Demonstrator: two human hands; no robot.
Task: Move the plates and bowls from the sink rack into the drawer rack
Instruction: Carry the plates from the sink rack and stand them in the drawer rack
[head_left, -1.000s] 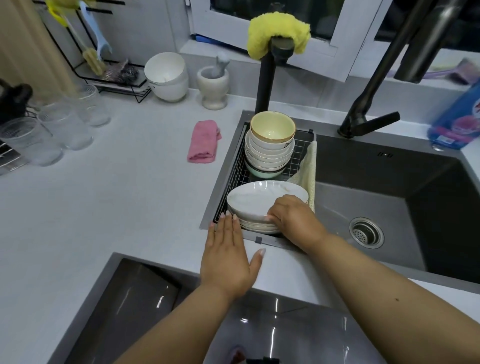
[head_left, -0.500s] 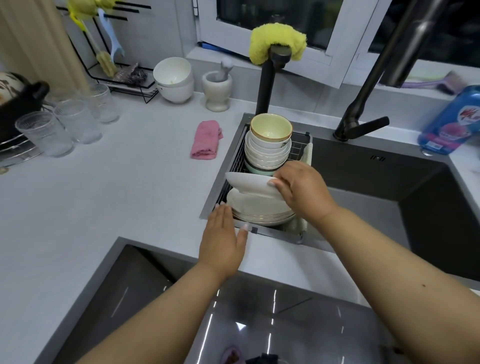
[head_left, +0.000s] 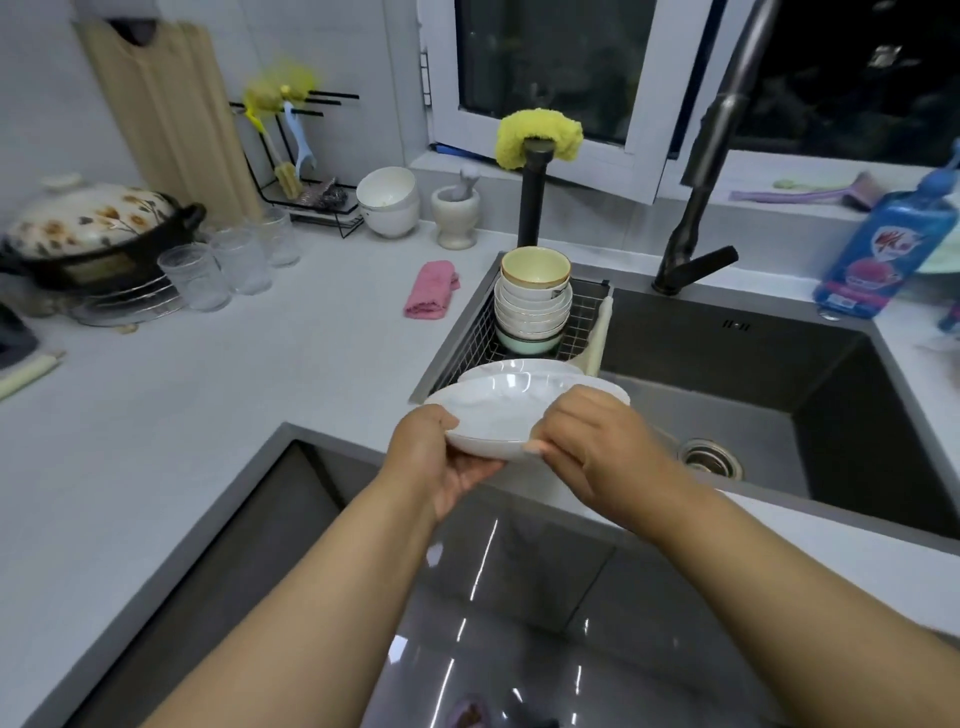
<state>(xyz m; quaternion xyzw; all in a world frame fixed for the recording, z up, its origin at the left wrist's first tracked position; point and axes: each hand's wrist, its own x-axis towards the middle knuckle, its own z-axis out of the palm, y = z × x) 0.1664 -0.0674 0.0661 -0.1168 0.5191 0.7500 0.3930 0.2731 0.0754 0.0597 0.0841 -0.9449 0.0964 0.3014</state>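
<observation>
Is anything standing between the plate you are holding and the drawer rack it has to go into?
Nothing visible does. Both the left hand and right hand hold the plate above the counter edge; the drawer rack itself is not in view.

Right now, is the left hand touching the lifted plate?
Touching. The head view shows the left hand gripping the near-left rim of the lifted plate, thumb over the edge, with no gap.

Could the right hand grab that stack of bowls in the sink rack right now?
Probably not yet. The right hand and left hand both grip the white plate. The stack of bowls stands uncovered just beyond, so the path looks free once the plate is set down.
</observation>
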